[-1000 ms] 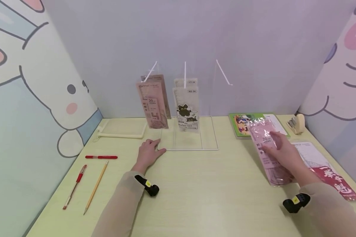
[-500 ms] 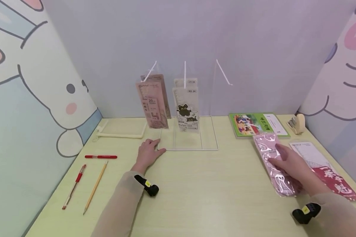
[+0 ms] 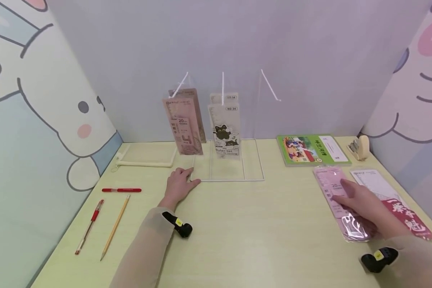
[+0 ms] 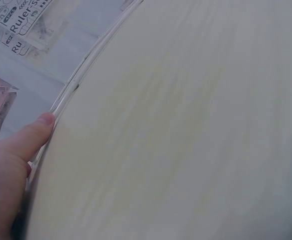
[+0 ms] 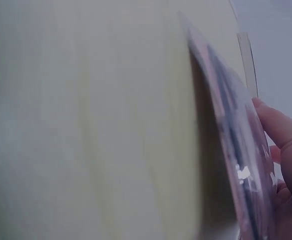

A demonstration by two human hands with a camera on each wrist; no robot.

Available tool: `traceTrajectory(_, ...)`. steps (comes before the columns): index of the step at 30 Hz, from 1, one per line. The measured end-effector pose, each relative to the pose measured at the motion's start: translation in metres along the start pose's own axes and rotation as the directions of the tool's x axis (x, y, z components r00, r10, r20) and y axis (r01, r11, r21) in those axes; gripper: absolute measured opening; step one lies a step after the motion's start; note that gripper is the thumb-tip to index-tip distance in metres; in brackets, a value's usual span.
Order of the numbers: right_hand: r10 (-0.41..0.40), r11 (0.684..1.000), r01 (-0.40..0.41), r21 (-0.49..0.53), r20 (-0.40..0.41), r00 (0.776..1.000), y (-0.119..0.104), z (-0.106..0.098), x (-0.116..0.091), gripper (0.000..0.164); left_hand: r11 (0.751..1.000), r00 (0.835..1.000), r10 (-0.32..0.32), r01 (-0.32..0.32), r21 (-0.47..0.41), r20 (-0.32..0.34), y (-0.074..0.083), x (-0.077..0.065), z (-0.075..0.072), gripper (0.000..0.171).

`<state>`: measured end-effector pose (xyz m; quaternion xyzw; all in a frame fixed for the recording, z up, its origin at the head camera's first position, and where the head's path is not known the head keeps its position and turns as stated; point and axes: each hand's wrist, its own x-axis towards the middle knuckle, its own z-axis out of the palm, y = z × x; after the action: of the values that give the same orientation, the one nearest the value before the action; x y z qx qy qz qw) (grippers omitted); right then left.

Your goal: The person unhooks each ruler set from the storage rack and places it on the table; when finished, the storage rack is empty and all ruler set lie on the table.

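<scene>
My right hand (image 3: 361, 202) grips a pink ruler set in a clear packet (image 3: 332, 178), thumb and fingers at its right side. In the right wrist view, one edge of the packet (image 5: 226, 120) stands off the table. My left hand (image 3: 178, 186) holds the front left corner of a white wire display rack (image 3: 234, 181); the left wrist view has its thumb (image 4: 35, 132) against the wire. Pink ruler sets (image 3: 183, 128) hang on the rack's left hook, and white cat-print ruler sets (image 3: 225, 128) on its middle hook. The right hook (image 3: 271, 85) is bare.
Right of the held packet lies a white-and-red packet (image 3: 399, 208). Behind are a green book (image 3: 313, 150) and a cream stapler-like object (image 3: 360, 148). A red pen (image 3: 121, 190), a red-capped pen (image 3: 90, 228), a pencil (image 3: 115, 228) and a zip pouch (image 3: 145, 164) lie left.
My right hand has carried the pink ruler set rightward and down towards the table, uncovering the green book. The left hand stays at the rack's corner.
</scene>
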<state>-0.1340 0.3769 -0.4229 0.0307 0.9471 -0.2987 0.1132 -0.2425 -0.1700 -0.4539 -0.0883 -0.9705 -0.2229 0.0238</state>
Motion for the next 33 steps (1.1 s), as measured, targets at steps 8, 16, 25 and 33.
traceTrajectory(8,0.082,0.996,-0.083,0.017,0.057,0.995,0.005,-0.001,-0.004,0.106,1.0,1.0,0.008,-0.008,0.004,-0.014,-0.002,-0.002,-0.002,0.065)
traceTrajectory(16,0.071,0.995,-0.068,-0.072,0.043,0.997,0.004,-0.003,-0.003,0.105,1.0,0.999,0.019,-0.019,0.004,-0.028,-0.007,-0.003,-0.001,0.064)
traceTrajectory(25,0.048,0.988,-0.045,-0.148,0.01,0.999,0.002,-0.008,-0.006,0.102,1.0,1.0,0.018,-0.018,-0.006,-0.023,-0.006,-0.003,0.0,0.065)
traceTrajectory(33,-0.032,0.982,0.019,-0.185,-0.07,0.997,-0.012,-0.016,-0.004,0.09,1.0,1.0,0.019,-0.019,-0.01,-0.011,-0.003,0.0,0.001,0.066)
